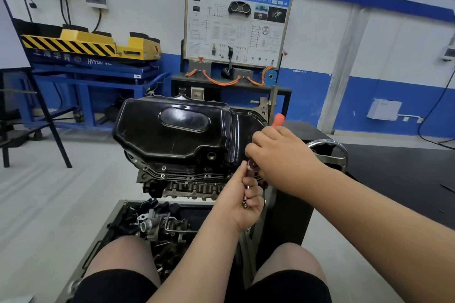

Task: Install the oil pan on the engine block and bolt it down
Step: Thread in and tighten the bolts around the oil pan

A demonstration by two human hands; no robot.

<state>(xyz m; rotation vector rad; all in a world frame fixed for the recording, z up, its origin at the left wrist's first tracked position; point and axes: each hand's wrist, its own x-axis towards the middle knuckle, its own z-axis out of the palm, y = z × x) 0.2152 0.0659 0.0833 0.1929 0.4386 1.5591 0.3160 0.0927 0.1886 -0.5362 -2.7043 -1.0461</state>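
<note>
currently: oil pan (pixel 182 130) sits on the upturned engine block (pixel 189 188), just left of both hands and stretching away beyond them. pan is glossy black stamped metal, with a deep sump on the side far from the hands and a shallower step nearest the right hand. oval embossed panel on top, round drain hole in the near wall. bolt-hole flange runs along the near edge, left of the left hand.

right hand (pixel 275 152): fingers curled tight round a tool with an orange handle (pixel 278 119), handle end sticking out beyond the knuckles. a silvery piece (pixel 252 165) shows just under the fingers; cannot tell if it is a socket or a bolt head.

left hand (pixel 242 200): just below the right hand, fingers folded over a few small silver bolts (pixel 246 200), one fingertip raised to the silvery piece.

around: chrome handwheel (pixel 330 152) right of the right hand, partly hidden by the wrist. parts tray (pixel 113 216) below-left of the left hand, holding loose engine parts. wiring training board (pixel 236 24) against the wall beyond the hands. yellow and black lift platform (pixel 86 44) far left of them. right hand and forearm cover the pan's right corner flange.
</note>
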